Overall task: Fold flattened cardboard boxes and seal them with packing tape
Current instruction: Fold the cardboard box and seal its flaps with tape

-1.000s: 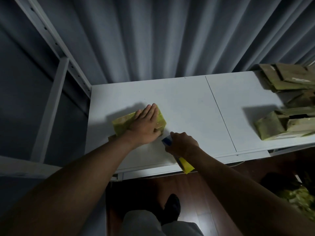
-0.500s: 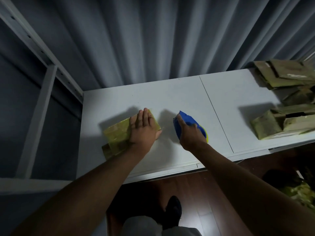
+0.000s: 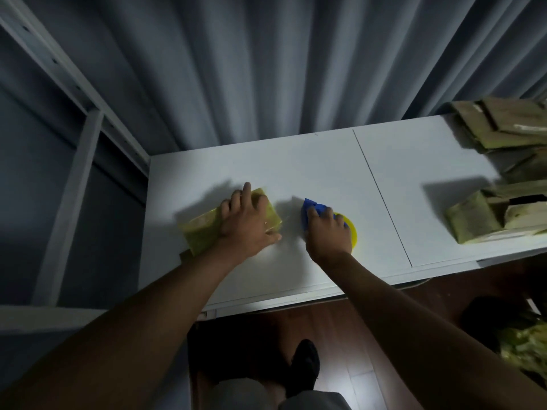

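Table: smooth, matt white laminate. Box on it: cardboard, top glossy with clear tape. Tape dispenser: blue and yellow plastic, smooth. Stacked boxes: dull, matt cardboard. Curtain: pleated grey cloth. Floor: polished dark wood.

Small cardboard box, tape-glossy, flat on table at 9 o'clock; blue-and-yellow tape dispenser beside it; more boxes at 3 o'clock.

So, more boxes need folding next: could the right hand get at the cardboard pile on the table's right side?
Probably yes, after letting go: the right hand grips the tape dispenser, and bare table lies between it and the cardboard pile.
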